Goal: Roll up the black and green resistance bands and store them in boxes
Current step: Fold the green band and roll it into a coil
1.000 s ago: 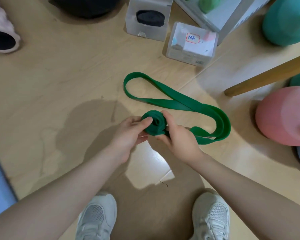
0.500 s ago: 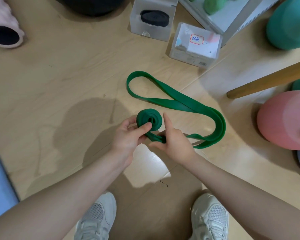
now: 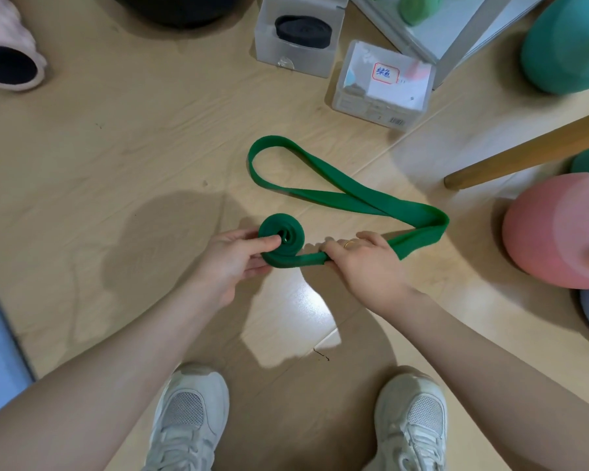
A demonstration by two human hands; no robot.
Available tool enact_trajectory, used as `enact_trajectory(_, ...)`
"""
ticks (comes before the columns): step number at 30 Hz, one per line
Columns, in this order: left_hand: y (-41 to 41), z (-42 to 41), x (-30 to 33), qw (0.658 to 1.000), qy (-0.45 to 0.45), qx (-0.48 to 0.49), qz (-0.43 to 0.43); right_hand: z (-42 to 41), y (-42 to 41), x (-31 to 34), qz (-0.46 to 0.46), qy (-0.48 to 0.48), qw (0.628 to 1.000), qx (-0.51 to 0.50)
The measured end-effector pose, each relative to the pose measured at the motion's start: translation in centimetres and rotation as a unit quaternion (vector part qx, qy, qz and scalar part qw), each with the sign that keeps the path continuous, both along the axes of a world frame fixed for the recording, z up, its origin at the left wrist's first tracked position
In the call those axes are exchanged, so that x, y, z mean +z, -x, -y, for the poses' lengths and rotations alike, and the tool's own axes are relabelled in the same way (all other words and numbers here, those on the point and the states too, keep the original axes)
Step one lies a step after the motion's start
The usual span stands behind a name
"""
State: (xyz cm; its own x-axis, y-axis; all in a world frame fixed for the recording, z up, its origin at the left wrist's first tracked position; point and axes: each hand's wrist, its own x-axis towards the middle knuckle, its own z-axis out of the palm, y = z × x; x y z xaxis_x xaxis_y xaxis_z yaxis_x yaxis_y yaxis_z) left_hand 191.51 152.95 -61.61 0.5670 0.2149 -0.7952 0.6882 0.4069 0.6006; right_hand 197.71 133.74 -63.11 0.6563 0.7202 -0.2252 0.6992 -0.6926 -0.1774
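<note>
- The green band [image 3: 347,198] is long and flat. One end is wound into a small round roll [image 3: 283,236]; the rest lies in a loop on the floor [image 3: 116,147].
- The left hand [image 3: 232,260] holds the roll, thumb on its middle.
- The right hand [image 3: 364,263] grips the band just beside the roll, pulled straight.
- The black band [image 3: 303,27] sits rolled in a clear box [image 3: 296,57], far from the hands.

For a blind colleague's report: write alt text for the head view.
Seen from above, a left hand holds the rolled coil of a flat green rubber resistance band while the right hand grips its loose tail over a pale wooden floor. A rolled black band sits in an open translucent box beyond.
</note>
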Motion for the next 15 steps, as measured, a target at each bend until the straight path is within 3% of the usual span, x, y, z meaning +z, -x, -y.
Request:
enact_trajectory(2, 0.0, 0.0, 0.1, 0.999, -0.014, -0.043, 0.000, 0.3, -0.4, 0.0, 0.036, 0.003, 0.999, 0.015)
enact_trajectory(5, 0.0, 0.1, 0.4, 0.994, -0.019, -0.106, -0.003, 0.5, -0.9, 0.4, 0.008, 0.029, 0.998, 0.050)
enact_trajectory(8, -0.3, -0.1, 0.9, 0.977, -0.026, -0.212, -0.015, 0.2, -1.0, 1.0, 0.000, -0.022, 0.994, 0.109)
enact_trajectory(12, -0.8, -0.3, 1.7, 0.920, -0.074, -0.383, -0.028, -0.3, -0.3, 1.6, -0.136, -0.007, 0.975, 0.174)
enact_trajectory(15, -1.1, -0.1, 2.2, 0.884, -0.102, -0.455, -0.029, -0.3, 0.7, 1.6, -0.178, -0.009, 0.965, 0.190)
